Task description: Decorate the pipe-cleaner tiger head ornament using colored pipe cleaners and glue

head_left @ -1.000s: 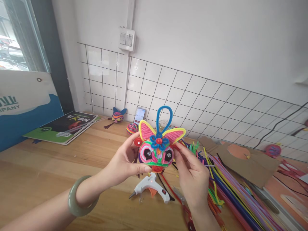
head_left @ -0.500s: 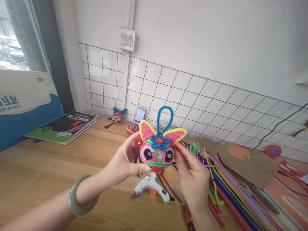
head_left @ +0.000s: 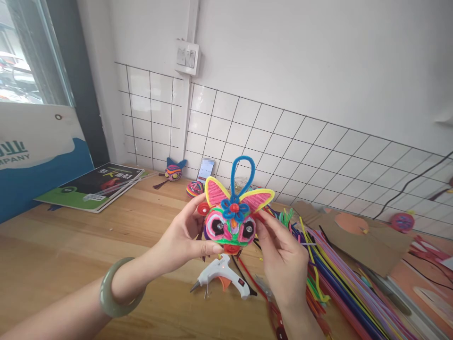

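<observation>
A pipe-cleaner animal head (head_left: pixel 230 224) is held up above the table, its face turned toward me. It has pink ears edged in yellow, black eyes with shiny centres, a blue flower on the forehead and a blue loop on top. My left hand (head_left: pixel 189 231) grips its left side, thumb under the chin. On the other side, my right hand (head_left: pixel 283 252) pinches it with thumb and fingers. Behind the head, the far fingertips are hidden. Below it a white hot glue gun (head_left: pixel 222 274) stands on the wooden table (head_left: pixel 141 241), nozzle pointing left.
Bundled pipe cleaners (head_left: pixel 354 278) spread across the right, beside cardboard (head_left: pixel 357 241). Toward the wall are another animal head (head_left: pixel 173 170), a striped ball (head_left: pixel 194 189) and a phone (head_left: pixel 206 169). Booklets (head_left: pixel 102 186) lie at left. Scissors (head_left: pixel 276 321) are partly hidden by my right wrist.
</observation>
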A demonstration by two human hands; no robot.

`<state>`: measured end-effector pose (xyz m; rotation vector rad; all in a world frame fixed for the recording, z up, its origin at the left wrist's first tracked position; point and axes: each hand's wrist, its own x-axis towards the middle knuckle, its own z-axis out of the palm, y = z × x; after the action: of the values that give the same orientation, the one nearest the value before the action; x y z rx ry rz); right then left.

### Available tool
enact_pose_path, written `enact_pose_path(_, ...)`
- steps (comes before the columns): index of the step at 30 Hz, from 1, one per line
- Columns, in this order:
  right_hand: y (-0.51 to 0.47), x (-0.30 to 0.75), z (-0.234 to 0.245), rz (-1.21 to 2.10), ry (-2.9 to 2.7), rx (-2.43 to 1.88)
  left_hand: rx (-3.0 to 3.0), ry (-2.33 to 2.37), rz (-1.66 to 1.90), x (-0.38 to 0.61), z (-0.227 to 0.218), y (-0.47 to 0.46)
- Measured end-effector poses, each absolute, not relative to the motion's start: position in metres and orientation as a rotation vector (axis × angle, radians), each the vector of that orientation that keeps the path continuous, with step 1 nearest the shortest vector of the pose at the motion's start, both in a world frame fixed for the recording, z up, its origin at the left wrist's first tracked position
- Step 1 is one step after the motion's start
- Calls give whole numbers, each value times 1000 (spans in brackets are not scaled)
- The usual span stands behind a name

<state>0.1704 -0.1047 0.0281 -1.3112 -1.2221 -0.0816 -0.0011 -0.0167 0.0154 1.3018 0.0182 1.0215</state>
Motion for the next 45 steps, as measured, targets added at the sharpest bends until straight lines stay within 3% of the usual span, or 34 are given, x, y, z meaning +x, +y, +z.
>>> enact_pose_path(45, -105, 169, 30, -80, -1237, -1315, 1286, 9, 1012, -1, 16, -15)
